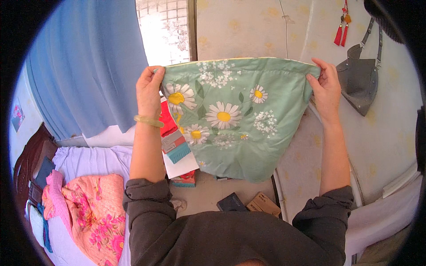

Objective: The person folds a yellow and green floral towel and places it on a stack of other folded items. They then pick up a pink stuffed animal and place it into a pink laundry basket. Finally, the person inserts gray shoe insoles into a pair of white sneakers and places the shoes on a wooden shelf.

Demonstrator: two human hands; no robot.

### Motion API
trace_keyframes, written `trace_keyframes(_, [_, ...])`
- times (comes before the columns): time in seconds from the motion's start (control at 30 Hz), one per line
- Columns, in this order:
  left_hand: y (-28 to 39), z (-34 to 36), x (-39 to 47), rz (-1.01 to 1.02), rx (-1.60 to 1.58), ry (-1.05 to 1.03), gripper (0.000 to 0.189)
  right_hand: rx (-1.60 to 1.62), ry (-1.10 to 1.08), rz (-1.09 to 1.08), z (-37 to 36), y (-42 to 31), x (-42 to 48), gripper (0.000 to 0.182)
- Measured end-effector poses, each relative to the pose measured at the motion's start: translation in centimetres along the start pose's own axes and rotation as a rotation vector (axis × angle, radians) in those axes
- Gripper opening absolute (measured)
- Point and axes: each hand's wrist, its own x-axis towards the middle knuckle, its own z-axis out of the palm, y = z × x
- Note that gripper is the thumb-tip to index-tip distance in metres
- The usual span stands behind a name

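Note:
A green cloth (243,116) printed with white and yellow daisies hangs spread between my two hands, its upper edge pulled nearly straight. My left hand (151,88) pinches its upper left corner between thumb and fingers; a pale bangle circles that wrist. At the upper right corner, my right hand (324,88) grips the cloth, with the thumb in front and the index finger raised. The lower part of the cloth hangs loose and narrows downward. Whether it has one layer or more cannot be told.
A bed with a lilac sheet (96,159) and a floral quilt (96,212) stands at left, near a blue curtain (90,66). Boxes (179,151) lie partly behind the cloth. Shoe boxes (263,203) sit on the floor. A grey bag (359,79) hangs on the right wall.

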Motion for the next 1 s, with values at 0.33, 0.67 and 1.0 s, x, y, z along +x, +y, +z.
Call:
trace_keyframes(0.33, [-0.3, 2.1, 0.3, 0.068, 0.086, 0.162, 0.012, 0.125, -0.069, 0.501, -0.5, 3.2, 0.0, 0.026])
trace_keyframes(0.67, [1.1, 2.7, -2.2, 0.229, 0.238, 0.223, 0.010, 0.212, 0.184, 0.331, 0.3, 1.9, -2.8, 0.017])
trace_keyframes(1.0, [5.7, -4.5, -11.8, 0.258, -0.249, -0.275, 0.010, 0.523, 0.126, 0.317, -6.3, 0.0, -13.6, 0.015])
